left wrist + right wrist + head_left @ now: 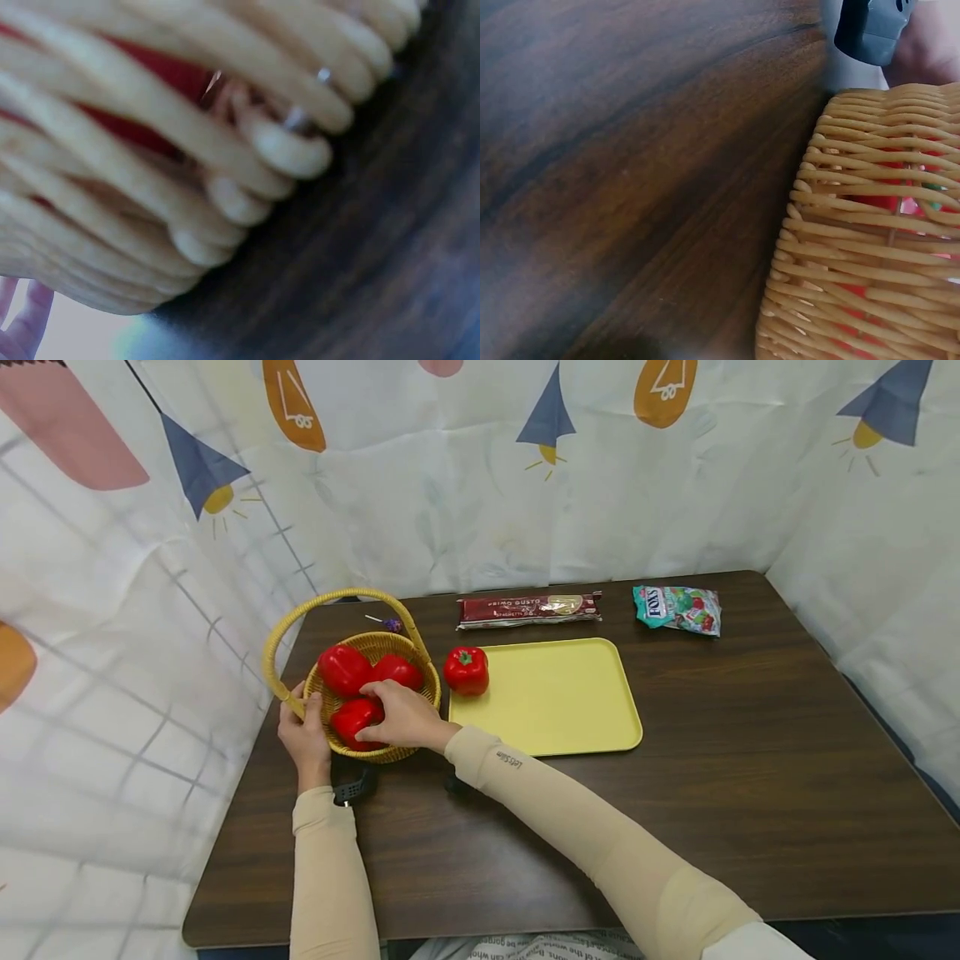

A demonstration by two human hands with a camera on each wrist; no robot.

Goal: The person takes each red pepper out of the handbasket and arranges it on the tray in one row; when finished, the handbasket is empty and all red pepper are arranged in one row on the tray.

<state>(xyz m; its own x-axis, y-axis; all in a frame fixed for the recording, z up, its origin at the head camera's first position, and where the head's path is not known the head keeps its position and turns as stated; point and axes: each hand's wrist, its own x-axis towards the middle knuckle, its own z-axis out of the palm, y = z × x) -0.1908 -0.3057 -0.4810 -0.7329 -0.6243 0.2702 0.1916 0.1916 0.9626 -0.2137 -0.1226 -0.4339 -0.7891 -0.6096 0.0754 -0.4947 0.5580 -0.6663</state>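
Observation:
A yellow wicker basket with a tall hoop handle holds red bell peppers. My left hand grips its left side near the foot of the handle, thumb at the rim. Inside the basket, my right hand grips the front pepper between thumb and fingers. Behind it lie a left pepper and a right pepper. Both wrist views show the wicker wall close up, with red showing through the gaps. Another red bell pepper stands on the yellow tray.
Along the back of the dark wooden table lie a red spaghetti packet and a teal Fox's sweets bag. A small purple-topped item lies behind the basket. Patterned white curtains surround the table's back and sides.

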